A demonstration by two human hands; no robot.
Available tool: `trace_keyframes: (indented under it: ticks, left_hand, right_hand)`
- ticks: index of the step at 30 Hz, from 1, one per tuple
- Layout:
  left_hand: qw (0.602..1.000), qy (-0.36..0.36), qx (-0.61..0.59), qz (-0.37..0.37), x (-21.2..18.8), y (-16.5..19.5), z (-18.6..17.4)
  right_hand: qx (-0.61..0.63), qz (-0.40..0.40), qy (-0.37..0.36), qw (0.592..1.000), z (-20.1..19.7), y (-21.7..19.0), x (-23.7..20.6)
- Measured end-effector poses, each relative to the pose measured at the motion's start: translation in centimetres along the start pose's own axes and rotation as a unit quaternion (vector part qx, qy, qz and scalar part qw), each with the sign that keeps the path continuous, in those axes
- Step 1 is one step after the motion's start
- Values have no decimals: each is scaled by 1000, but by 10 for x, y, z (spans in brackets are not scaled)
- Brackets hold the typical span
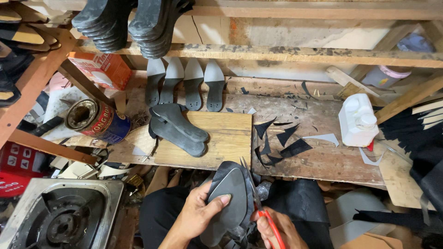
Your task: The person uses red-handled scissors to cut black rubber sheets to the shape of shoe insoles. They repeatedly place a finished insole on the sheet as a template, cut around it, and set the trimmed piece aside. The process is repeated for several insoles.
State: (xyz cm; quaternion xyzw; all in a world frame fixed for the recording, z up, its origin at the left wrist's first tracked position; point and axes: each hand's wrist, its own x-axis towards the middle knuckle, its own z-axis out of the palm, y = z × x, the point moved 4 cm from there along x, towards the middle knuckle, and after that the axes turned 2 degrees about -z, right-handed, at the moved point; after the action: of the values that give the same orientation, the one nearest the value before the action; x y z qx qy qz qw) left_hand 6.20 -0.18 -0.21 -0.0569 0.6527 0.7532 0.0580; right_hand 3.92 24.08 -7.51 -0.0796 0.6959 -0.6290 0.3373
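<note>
My left hand (pixel 196 216) grips a grey shoe insole (pixel 228 203) backed with black material, held upright over my lap, thumb across its face. In my right hand (pixel 281 228) are red-handled scissors (pixel 258 203), their blades pointing up along the insole's right edge. Two dark grey insoles (pixel 177 129) lie stacked on a light wooden board (pixel 221 143) on the workbench just beyond my hands. Black offcuts (pixel 281 143) lie scattered to the right of the board.
Several grey-and-white insoles (pixel 184 83) lean against the back of the bench. A tipped tin can (pixel 94 120) lies left, a white plastic bottle (pixel 357 120) right, a gas stove (pixel 60 216) lower left. Black soles (pixel 129 23) hang from the shelf above.
</note>
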Motion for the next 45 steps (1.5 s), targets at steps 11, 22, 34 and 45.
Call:
trace_keyframes:
  ticks: [11, 22, 34, 45]
  left_hand:
    - [999, -33, -19, -25, -3, 6, -15]
    - [996, -74, -34, -36, -8, 4, -27]
    - [904, -287, -314, -49, -13, -33, -3]
    - [967, -74, -178, 167, -17, -39, 53]
  right_hand:
    - [-49, 28, -21, 998, -33, 47, 0]
    - [268, 41, -83, 959, -46, 61, -5]
    - [184, 22, 164, 969, -11, -47, -1]
    - [306, -117, 213, 920, 21, -69, 20]
